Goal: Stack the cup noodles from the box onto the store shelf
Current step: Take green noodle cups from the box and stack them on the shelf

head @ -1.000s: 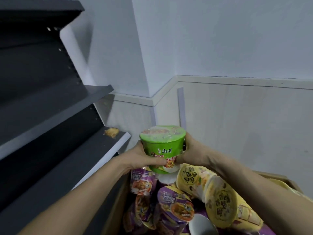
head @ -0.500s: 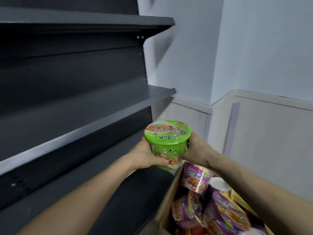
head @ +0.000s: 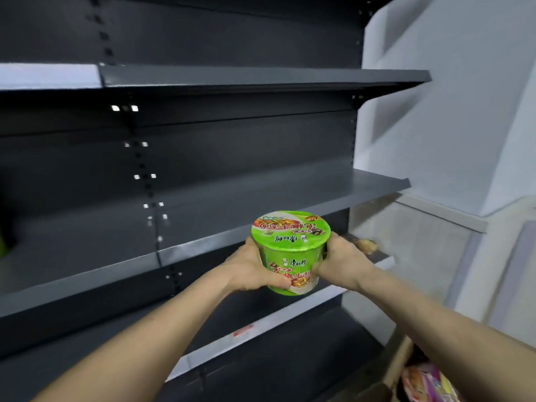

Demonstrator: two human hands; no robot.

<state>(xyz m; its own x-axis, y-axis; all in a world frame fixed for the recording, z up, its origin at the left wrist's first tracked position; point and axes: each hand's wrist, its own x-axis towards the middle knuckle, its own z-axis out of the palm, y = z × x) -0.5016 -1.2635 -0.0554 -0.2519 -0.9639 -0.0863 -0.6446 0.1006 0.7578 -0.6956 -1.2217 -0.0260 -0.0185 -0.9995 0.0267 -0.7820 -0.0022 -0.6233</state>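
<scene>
Down in the near corner I can see a bit of the box [head: 388, 381], with some bright noodle packs [head: 429, 381] peeking out. It sits low by my side, so more cups are easy to reach.

My two arms reach out from there. My left hand [head: 249, 268] and my right hand [head: 342, 261] are wrapped around the green cup noodle [head: 291, 250], one on each side. I think two hands are used so the cup stays steady and does not tip. The cup is upright with its lid on top, up in the air, not touching any shelf. It floats in front of the middle shelf [head: 203, 242], close to its front edge, which looks like the spot where it should go.

Lower down, behind the cup, a small yellow-brown thing [head: 367, 245] lies on the lower shelf [head: 261, 326]. It is too blurry to name.

Farther up is the top shelf [head: 261, 76], and beside it the white wall [head: 464, 97].
</scene>
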